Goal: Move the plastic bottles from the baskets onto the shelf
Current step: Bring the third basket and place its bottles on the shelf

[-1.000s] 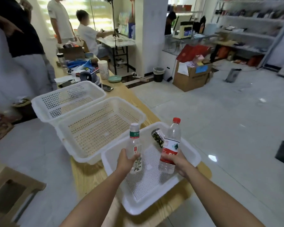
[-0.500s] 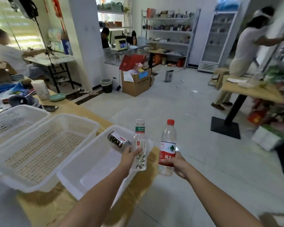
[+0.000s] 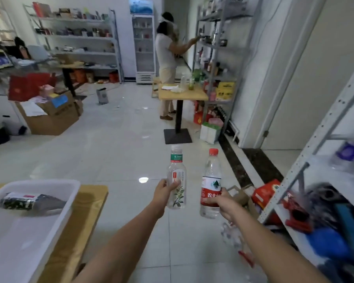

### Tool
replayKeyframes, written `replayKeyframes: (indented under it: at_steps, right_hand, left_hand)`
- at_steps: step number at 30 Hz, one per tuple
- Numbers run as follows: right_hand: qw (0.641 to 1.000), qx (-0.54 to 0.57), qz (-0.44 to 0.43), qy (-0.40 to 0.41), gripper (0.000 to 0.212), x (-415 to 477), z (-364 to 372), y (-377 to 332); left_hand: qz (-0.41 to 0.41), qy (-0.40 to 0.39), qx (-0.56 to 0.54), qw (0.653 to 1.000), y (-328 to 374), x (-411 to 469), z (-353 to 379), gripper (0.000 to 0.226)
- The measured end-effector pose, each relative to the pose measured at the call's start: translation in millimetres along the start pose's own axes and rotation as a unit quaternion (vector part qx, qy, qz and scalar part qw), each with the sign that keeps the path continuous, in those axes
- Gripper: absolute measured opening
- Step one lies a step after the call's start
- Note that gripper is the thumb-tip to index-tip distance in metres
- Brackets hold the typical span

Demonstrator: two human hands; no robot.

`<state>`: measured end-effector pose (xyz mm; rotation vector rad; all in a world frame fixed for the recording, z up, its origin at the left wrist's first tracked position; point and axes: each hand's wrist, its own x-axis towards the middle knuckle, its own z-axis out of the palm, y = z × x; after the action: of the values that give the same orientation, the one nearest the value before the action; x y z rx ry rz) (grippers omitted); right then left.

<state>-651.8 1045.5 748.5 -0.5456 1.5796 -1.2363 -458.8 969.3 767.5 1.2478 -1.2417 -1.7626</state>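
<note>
The left hand point(image 3: 164, 190) is wrapped round the lower body of a green-banded bottle point(image 3: 176, 178), its thumb showing on the front by the leaf-printed label. The right hand point(image 3: 223, 203) grips a red-capped bottle point(image 3: 211, 180) at its red label. Both bottles stand upright in the air over the tiled floor point(image 3: 110, 150), just beside each other without touching, clear of the desk and not yet at the shelf.

By my reading these are thin-walled drinks bottles: light, a little springy under a squeeze, and smooth enough on the film labels to slip from a loose hold. The mid-body hold looks right. The base must land flat, since a tall narrow bottle tips easily. Whether they hold water or are empty I cannot tell through the clear plastic.

To the lower left a white basket point(image 3: 55, 183) sits on the wooden desk point(image 3: 90, 203) with one dark packet point(image 3: 27, 201) lying in it. The frame edge cuts the basket off, so any bottles left there, or in other baskets, are out of sight. On the right the grey metal shelf point(image 3: 319, 144) is smeared by motion and cropped. Something like a purple-labelled bottle point(image 3: 348, 152) stands on it, but the free space there is hard to make out
</note>
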Motion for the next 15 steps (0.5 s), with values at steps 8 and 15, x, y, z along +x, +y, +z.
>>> replayKeyframes:
  at_steps: [8,15]
  right_hand:
    - [0.978,0.071,-0.035,0.195,0.076,-92.3,-165.0,25.3]
    - [0.906,0.157,-0.055,0.39,0.075,-173.8,-259.4,50.1]
  left_hand:
    - [-0.008,-0.174,0.068,0.982,-28.1,-20.3,180.3,0.035]
    - [-0.035,-0.345,0.081,0.935,-36.3,-59.1,306.4,0.028]
